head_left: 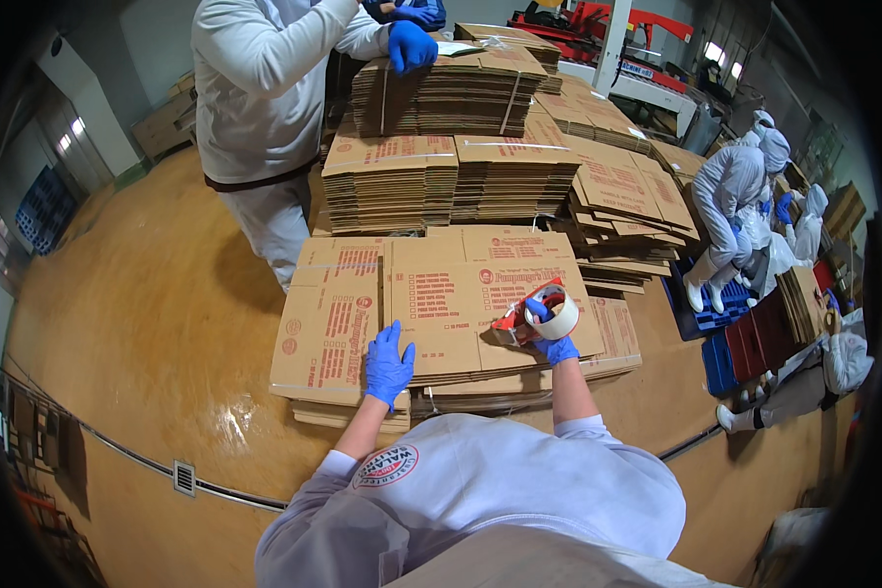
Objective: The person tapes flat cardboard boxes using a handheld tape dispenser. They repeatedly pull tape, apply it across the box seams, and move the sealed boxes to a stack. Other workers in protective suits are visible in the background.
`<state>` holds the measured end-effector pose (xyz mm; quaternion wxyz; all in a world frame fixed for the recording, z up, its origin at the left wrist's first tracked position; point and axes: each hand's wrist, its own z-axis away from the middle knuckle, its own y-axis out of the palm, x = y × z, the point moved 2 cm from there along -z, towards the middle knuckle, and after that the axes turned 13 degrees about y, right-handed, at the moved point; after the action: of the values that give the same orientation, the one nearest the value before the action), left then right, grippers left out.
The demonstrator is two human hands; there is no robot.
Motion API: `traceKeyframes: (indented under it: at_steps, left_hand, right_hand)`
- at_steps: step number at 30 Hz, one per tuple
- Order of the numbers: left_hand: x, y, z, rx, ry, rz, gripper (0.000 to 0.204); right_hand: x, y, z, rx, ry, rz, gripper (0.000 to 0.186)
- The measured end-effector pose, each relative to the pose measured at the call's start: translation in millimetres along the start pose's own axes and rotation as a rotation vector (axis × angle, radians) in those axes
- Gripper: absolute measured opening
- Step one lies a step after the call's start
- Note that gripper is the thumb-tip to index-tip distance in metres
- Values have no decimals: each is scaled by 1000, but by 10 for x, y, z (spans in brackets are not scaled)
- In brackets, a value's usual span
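In front of me lies a stack of flat cardboard boxes [441, 338], brown with red print. My left hand [389, 366], in a blue glove, rests on its near left part with the fingers stretched out. Gripped in my gloved right hand [556, 345] is a red tape dispenser [519, 318] carrying a wide roll of pale tape [557, 314]. It sits over the right half of the top box; whether it touches the cardboard I cannot tell. Part of the dispenser's handle is hidden by my fingers.
Strapped bundles of flattened boxes [392, 181] rise behind my stack. At the far left a person in white [265, 108] leans a blue-gloved hand [412, 46] on the top bundle. Workers in white [740, 186] are at right near blue crates [701, 299]. A floor drain [184, 477] lies lower left.
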<state>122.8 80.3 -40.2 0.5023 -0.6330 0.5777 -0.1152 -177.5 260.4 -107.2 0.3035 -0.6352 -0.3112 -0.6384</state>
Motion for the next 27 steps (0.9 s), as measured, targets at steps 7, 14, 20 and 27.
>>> traceKeyframes:
  at_steps: [7,14,20,27]
  left_hand:
    - [24,-10,-16,59,47,-40,52]
    - [112,-60,-110,221,68,-38,53]
    - [60,-38,3,93,87,-52,53]
    - [100,27,40,71,100,-3,52]
  right_hand:
    - [23,-3,26,5,13,-1,47]
    - [66,52,57,36,33,-12,48]
    - [1,27,44,43,4,33,48]
    - [-122,-85,9,-61,-23,204,41]
